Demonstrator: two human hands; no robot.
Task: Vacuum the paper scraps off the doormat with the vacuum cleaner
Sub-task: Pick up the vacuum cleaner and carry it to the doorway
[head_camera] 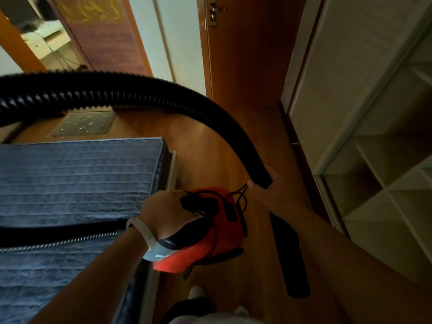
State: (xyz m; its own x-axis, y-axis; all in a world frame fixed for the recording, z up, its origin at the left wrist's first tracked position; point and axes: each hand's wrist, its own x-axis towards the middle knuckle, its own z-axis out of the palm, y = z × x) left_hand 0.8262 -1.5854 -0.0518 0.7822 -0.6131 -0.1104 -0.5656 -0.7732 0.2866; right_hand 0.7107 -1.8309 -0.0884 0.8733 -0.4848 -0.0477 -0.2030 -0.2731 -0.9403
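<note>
A red vacuum cleaner [210, 244] hangs above the wooden floor at lower centre, and my left hand [163, 213] grips its black top handle. Its black ribbed hose [131, 92] arcs from the far left, over the bed, down to my right hand [268, 190]. That hand grips the hose's smooth end where the long black nozzle tube [289, 256] runs down past my forearm. A thin black cord loops between the hand and the vacuum. The grey doormat [85, 123], dotted with several pale paper scraps, lies farther ahead on the floor, beyond the bed's far end.
A bed with a blue quilted cover [70, 183] fills the left side. A pale shelving unit with open cubbies [374, 160] lines the right. A wooden door [245, 54] stands ahead. Wooden floor [210, 148] runs between bed and shelves. My feet show at the bottom.
</note>
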